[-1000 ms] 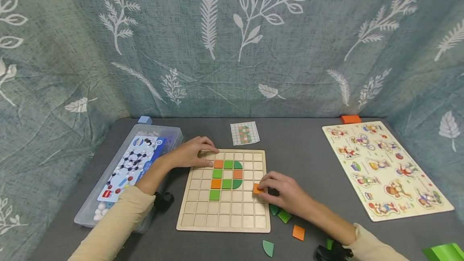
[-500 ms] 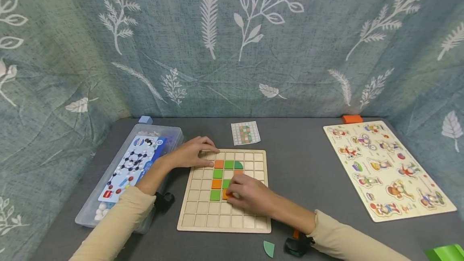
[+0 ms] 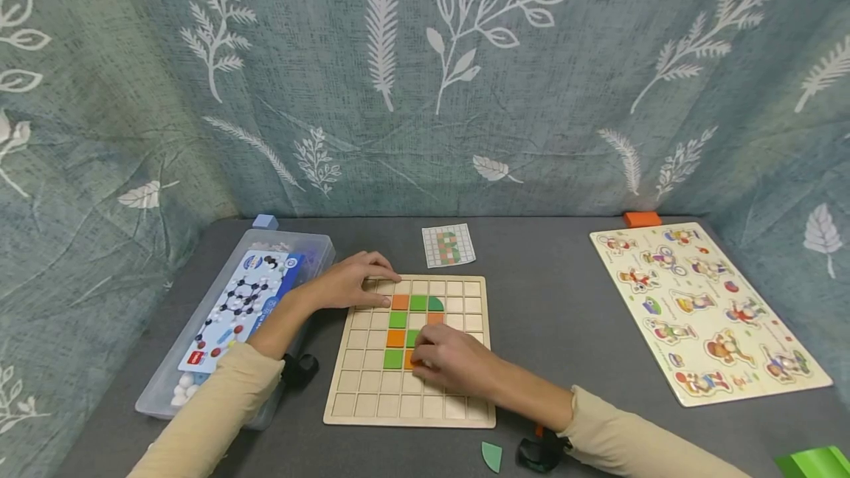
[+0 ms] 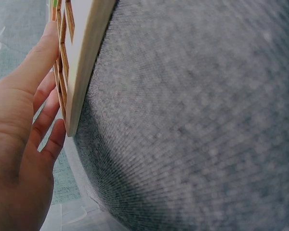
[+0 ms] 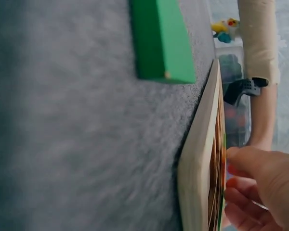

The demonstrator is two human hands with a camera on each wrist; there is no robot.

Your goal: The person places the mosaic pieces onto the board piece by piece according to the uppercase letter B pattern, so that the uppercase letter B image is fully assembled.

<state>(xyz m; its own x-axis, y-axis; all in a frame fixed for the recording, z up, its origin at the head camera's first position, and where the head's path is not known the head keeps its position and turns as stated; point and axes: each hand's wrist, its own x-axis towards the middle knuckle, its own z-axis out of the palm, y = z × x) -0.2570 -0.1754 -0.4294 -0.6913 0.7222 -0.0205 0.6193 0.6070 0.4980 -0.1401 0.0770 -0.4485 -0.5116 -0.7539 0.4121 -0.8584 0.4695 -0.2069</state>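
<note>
A wooden grid board [image 3: 355, 404] lies on the dark table, with orange and green square tiles and a dark green quarter-round tile [image 3: 435, 304] in its cells. My right hand [image 3: 458, 360] reaches over the board and pinches an orange square tile [image 3: 408, 359] at a cell right of a green square tile [image 3: 393, 358]. The fingers cover part of that tile and some cells behind it. My left hand [image 3: 352, 280] rests on the board's far left corner, fingers extended; in the left wrist view its fingers lie along the board's edge [image 4: 86, 62].
A small printed pattern card [image 3: 448, 245] lies beyond the board. To the left stands a clear plastic box [image 3: 159, 389] with a molecule-picture sheet. A picture puzzle board [image 3: 710, 308] is at the right. One green quarter-round tile [image 3: 491, 456] lies near the front.
My right hand has carried the orange tile leftward from the board's right side to the cell beside the green tile, where it has settled lower. The left hand has stayed in place.
</note>
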